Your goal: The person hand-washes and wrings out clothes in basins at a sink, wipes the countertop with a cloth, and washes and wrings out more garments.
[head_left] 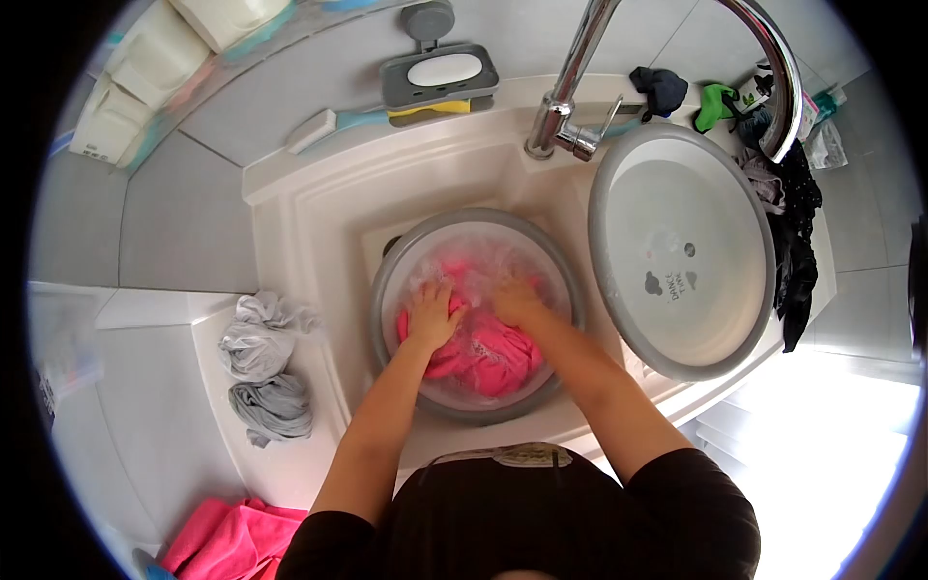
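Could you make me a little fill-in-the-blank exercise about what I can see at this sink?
1. The person's left hand and right hand reach into a basin of cloth coloured ____.
2. From the person's view, a second basin stands to the ____ of the first.
3. The bar of soap on the grey dish is coloured ____.

Missing words: pink; right; white.

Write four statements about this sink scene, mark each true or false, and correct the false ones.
1. The left hand touches pink cloth in the foamy basin. True.
2. The white soap bar floats in the foamy basin. False: the white soap bar lies on a grey dish.
3. Grey cloth lies on the left ledge. True.
4. The black cloth lies on the left ledge. False: it is right of the second basin.
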Available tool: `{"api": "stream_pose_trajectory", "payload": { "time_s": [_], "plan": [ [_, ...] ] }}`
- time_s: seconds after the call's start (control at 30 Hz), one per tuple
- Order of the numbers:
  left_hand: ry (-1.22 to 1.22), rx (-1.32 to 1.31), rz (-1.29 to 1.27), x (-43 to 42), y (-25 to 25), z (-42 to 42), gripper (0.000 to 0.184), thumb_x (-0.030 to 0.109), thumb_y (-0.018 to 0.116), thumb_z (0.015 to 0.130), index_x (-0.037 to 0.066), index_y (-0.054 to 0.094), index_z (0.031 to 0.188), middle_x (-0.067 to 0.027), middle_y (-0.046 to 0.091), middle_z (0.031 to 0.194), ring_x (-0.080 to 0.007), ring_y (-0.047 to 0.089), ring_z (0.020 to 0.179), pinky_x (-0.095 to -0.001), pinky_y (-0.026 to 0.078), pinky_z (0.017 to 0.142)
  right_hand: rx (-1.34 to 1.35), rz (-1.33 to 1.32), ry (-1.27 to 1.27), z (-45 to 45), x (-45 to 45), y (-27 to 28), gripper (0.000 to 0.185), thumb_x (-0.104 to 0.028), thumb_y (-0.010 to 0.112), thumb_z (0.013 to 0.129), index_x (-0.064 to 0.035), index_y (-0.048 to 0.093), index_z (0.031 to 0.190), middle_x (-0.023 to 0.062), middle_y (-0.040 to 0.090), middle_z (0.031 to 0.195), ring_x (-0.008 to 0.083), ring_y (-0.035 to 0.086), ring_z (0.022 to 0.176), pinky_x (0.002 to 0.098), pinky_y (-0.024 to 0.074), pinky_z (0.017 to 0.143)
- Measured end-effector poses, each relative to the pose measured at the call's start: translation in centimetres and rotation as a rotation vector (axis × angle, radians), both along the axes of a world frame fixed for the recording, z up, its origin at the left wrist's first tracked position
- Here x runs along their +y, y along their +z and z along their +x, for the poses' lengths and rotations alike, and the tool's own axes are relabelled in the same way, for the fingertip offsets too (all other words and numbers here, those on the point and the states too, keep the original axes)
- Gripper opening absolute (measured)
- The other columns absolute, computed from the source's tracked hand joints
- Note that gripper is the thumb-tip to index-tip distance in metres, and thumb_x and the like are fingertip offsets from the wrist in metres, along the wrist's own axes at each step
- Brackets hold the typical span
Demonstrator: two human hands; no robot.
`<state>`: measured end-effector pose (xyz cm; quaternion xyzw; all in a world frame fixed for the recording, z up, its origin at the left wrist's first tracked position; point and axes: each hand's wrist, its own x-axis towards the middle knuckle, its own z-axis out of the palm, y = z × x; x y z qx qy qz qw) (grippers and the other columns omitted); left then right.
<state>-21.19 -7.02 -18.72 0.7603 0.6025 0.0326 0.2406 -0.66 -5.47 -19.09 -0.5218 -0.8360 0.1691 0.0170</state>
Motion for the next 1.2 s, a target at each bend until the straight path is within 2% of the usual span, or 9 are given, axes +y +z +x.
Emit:
{"api": "stream_pose_trajectory", "payload": {
  "time_s": [0.17, 0.33, 0.47, 0.57, 0.63, 0.83, 0.97, 1.03, 1.2],
  "plan": [
    [-0.119, 0.315, 0.031, 0.8, -2.9, 0.4, 0.063, 0.027, 0.063, 0.083, 0.010, 0.040, 0.139, -0.0187, 0.042, 0.140, -0.0369, 0.038, 0.129, -0.0524, 0.033, 0.103, 0.493, -0.217, -0.555, -2.0, 1.1, -2.2, 0.062, -0.021, 0.061, 0.082, -0.0137, 0.039, 0.140, 0.0224, 0.026, 0.149, 0.0363, 0.026, 0.138, 0.0432, 0.0237, 0.112],
    [0.711, -1.421, -0.550, 3.1, -0.5, 1.5, 0.030, 0.023, 0.059, 0.085, 0.009, 0.058, 0.112, -0.0084, 0.065, 0.103, -0.0233, 0.062, 0.094, -0.0322, 0.050, 0.085, 0.962, -0.440, -0.465, -3.0, 1.6, -1.9, 0.086, -0.032, 0.076, 0.071, -0.0077, 0.033, 0.142, 0.0230, 0.039, 0.140, 0.0367, 0.031, 0.135, 0.0403, 0.0297, 0.108],
    [1.015, -1.897, -0.796, 3.9, 4.5, 2.8, 0.025, 0.026, 0.055, 0.090, 0.009, 0.060, 0.108, -0.0054, 0.065, 0.098, -0.0219, 0.062, 0.087, -0.0324, 0.051, 0.080, 0.695, 0.041, -0.411, -6.5, -0.4, 2.7, 0.078, -0.031, 0.078, 0.069, -0.0065, 0.043, 0.133, 0.0195, 0.049, 0.129, 0.0364, 0.039, 0.127, 0.0416, 0.0374, 0.099],
    [0.944, -1.869, -0.817, 3.9, -0.7, 2.4, 0.064, 0.059, 0.042, 0.091, 0.005, 0.053, 0.123, -0.0126, 0.060, 0.118, -0.0301, 0.057, 0.109, -0.0445, 0.046, 0.097, 0.762, 0.038, -0.485, -7.4, -1.3, 4.3, 0.067, -0.034, 0.080, 0.066, -0.0078, 0.051, 0.120, 0.0160, 0.053, 0.118, 0.0361, 0.047, 0.116, 0.0428, 0.0422, 0.090],
    [0.729, -2.040, -0.874, 3.4, -1.8, 3.0, 0.056, 0.064, 0.043, 0.089, 0.015, 0.059, 0.110, 0.0016, 0.060, 0.085, -0.0111, 0.051, 0.066, -0.0252, 0.043, 0.055, 0.758, 0.079, -0.548, -7.7, -1.9, 4.8, 0.057, -0.037, 0.081, 0.065, -0.0086, 0.055, 0.107, 0.0145, 0.057, 0.108, 0.0356, 0.053, 0.105, 0.0457, 0.0446, 0.084],
    [0.971, -1.711, -0.782, 2.7, -3.5, 2.8, 0.028, 0.025, 0.060, 0.089, 0.005, 0.059, 0.108, -0.0084, 0.062, 0.100, -0.0196, 0.060, 0.086, -0.0318, 0.050, 0.076, 0.539, 0.084, -0.632, -7.7, -2.0, 5.6, 0.043, -0.046, 0.069, 0.077, -0.0094, 0.062, 0.098, 0.0172, 0.064, 0.083, 0.0392, 0.062, 0.070, 0.0479, 0.0502, 0.068],
    [0.928, -1.393, -0.492, 2.3, 0.5, 4.2, 0.035, 0.029, 0.061, 0.089, 0.003, 0.056, 0.113, -0.0109, 0.062, 0.099, -0.0200, 0.060, 0.082, -0.0331, 0.049, 0.073, 0.578, -0.065, -0.740, -6.3, -0.7, 5.7, 0.039, -0.041, 0.062, 0.085, -0.0018, 0.063, 0.089, 0.0185, 0.064, 0.073, 0.0356, 0.063, 0.063, 0.0420, 0.0500, 0.065],
    [0.665, -1.103, -0.469, 3.5, 3.0, 4.5, 0.045, 0.032, 0.063, 0.089, 0.000, 0.051, 0.119, -0.0158, 0.060, 0.106, -0.0244, 0.059, 0.091, -0.0362, 0.047, 0.080, 1.004, -0.265, -0.795, -4.5, 0.4, 4.1, 0.039, -0.037, 0.061, 0.087, 0.0022, 0.062, 0.087, 0.0205, 0.064, 0.075, 0.0343, 0.064, 0.069, 0.0415, 0.0499, 0.067],
    [0.147, -0.799, 0.119, 4.9, 6.1, 2.6, 0.054, 0.032, 0.066, 0.086, -0.002, 0.046, 0.123, -0.0227, 0.049, 0.121, -0.0344, 0.046, 0.115, -0.0413, 0.038, 0.097, 0.642, -0.096, -0.684, 1.1, 0.7, 6.6, 0.045, -0.038, 0.066, 0.080, -0.0069, 0.060, 0.111, 0.0173, 0.066, 0.092, 0.0356, 0.064, 0.089, 0.0484, 0.0443, 0.084]
  ]
}}
